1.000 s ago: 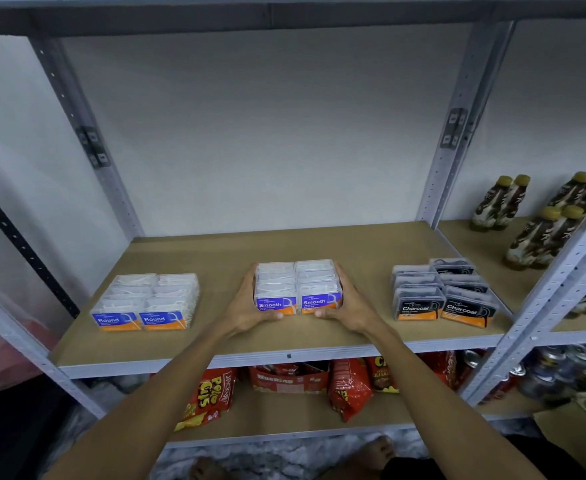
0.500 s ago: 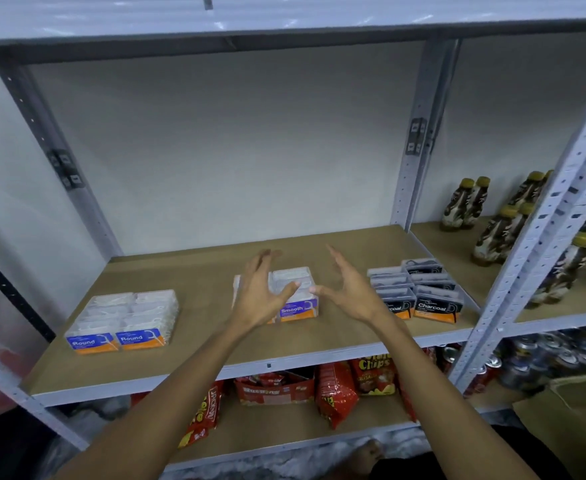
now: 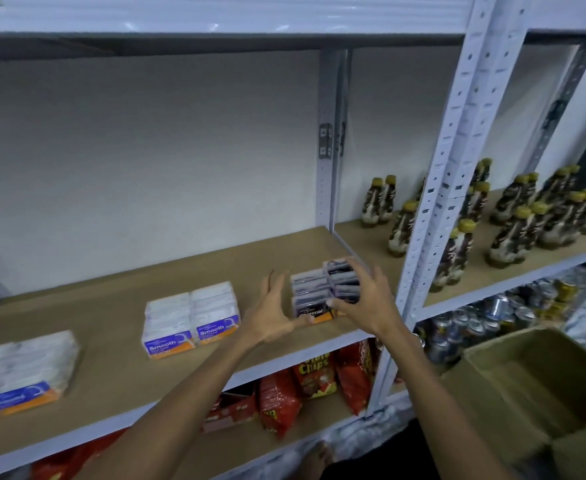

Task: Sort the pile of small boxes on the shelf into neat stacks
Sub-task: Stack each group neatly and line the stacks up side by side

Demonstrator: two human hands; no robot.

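Three groups of small boxes stand on the wooden shelf (image 3: pixel 118 344). The white and blue "Round" boxes (image 3: pixel 21 372) are at the far left, and the "Smooth" boxes (image 3: pixel 191 318) sit in the middle. The dark "Charcoal" boxes (image 3: pixel 319 289) are stacked at the right end. My left hand (image 3: pixel 270 313) is open with fingers spread, just left of the Charcoal stack. My right hand (image 3: pixel 367 303) is open too, curved over the stack's right and front side, hiding part of it. Whether its fingers touch the boxes I cannot tell.
A grey upright post (image 3: pixel 437 216) stands right of the Charcoal stack. Brown bottles with yellow caps (image 3: pixel 513 223) fill the neighbouring shelf. Red snack bags (image 3: pixel 305 389) and cans (image 3: pixel 475 323) lie on the lower shelves. An open cardboard box (image 3: pixel 541 389) sits at lower right.
Both hands let go of the Smooth boxes, opened, and moved right to either side of the Charcoal stack. The view swung to the right.
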